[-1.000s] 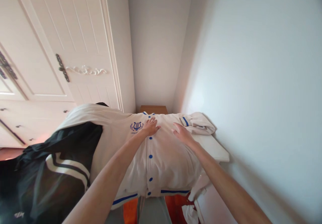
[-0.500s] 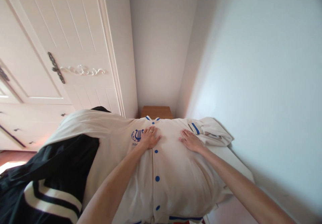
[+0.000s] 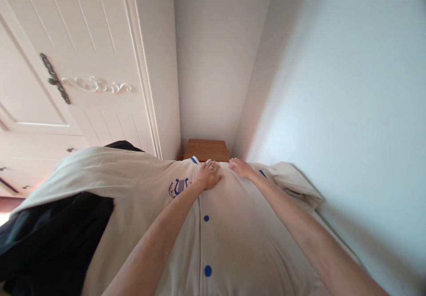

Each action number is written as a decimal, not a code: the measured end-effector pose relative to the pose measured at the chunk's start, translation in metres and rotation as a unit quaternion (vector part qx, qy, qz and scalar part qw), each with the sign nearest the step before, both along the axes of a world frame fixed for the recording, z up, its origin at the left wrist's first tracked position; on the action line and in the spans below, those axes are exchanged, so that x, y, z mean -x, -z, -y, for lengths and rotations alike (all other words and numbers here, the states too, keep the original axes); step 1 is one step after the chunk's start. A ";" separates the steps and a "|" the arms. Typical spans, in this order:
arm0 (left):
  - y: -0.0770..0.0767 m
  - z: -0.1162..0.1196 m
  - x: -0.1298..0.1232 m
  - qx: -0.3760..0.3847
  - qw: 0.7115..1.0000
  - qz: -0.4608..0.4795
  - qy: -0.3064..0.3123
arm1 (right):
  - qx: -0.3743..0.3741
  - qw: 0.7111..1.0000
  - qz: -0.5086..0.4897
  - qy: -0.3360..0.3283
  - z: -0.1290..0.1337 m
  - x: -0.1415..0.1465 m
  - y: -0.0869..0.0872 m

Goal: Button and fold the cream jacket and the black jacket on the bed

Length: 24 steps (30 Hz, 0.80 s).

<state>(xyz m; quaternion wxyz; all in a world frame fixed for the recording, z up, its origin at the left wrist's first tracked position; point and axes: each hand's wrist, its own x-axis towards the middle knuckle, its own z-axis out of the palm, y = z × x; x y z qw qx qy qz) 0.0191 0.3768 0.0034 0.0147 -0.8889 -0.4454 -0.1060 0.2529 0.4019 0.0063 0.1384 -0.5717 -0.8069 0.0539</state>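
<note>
A cream jacket [image 3: 239, 229] with blue buttons and a blue lyre emblem lies spread out, front side up, its collar [image 3: 195, 159] at the far end. My left hand [image 3: 209, 175] rests flat on the button strip just below the collar, a ring on one finger. To its right, my right hand [image 3: 241, 167] lies flat near the jacket's far shoulder edge, fingers stretched out. Neither hand grips the cloth. The jacket's right-hand sleeve [image 3: 293, 178] is bunched by the wall, while black cloth [image 3: 66, 234] lies against its left side.
On the left stands a white wardrobe [image 3: 100, 56] with a dark metal handle [image 3: 55, 78]. A brown wooden piece of furniture [image 3: 208, 147] sits in the corner beyond the collar. A pale wall [image 3: 349, 87] runs along the right.
Both hands have slid away from me up the jacket toward the collar, and my right hand has come nearer the left. My view has moved closer to the jacket.
</note>
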 end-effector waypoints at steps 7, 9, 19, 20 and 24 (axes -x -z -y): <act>0.018 -0.009 0.009 -0.002 1.000 -0.006 -0.011 | 0.041 0.995 0.077 0.042 0.004 -0.044 0.021; 0.018 -0.009 0.008 -0.003 1.000 -0.002 -0.009 | 0.058 0.992 0.096 0.059 0.001 -0.052 0.019; 0.012 -0.005 0.002 -0.002 0.999 -0.013 -0.030 | -0.026 0.984 0.165 0.055 0.039 -0.024 -0.024; 0.011 -0.004 0.002 -0.001 0.999 -0.015 -0.035 | -0.048 0.981 0.174 0.065 0.051 -0.026 -0.031; 0.002 0.001 -0.003 -0.032 0.999 -0.025 -0.031 | -0.035 0.971 0.148 0.186 0.105 -0.057 -0.047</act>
